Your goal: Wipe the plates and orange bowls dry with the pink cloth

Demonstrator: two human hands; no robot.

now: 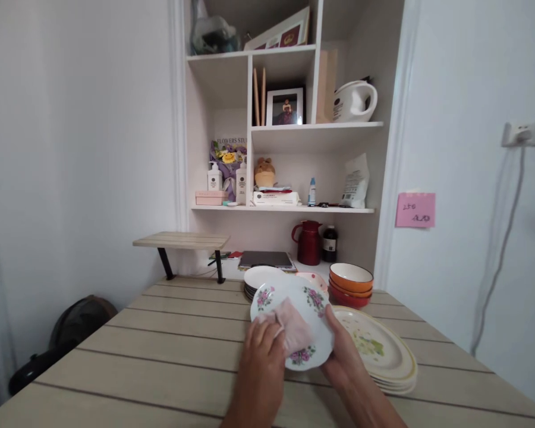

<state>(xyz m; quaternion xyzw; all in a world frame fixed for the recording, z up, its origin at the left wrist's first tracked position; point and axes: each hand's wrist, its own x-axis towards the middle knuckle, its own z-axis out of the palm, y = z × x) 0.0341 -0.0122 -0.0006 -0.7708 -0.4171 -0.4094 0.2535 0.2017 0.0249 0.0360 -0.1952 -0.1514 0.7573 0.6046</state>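
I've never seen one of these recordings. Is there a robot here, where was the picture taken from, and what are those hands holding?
There is no robot: these are a person's bare hands, seen by one camera worn on that person's head, looking forward and down. The right hand grips a flowered white plate by its right edge. The left hand holds a pink cloth against the plate's face. On the striped table are a stack of yellow-rimmed plates at the right, orange and red bowls stacked behind them, and a stack topped by a white plate beyond the flowered one.
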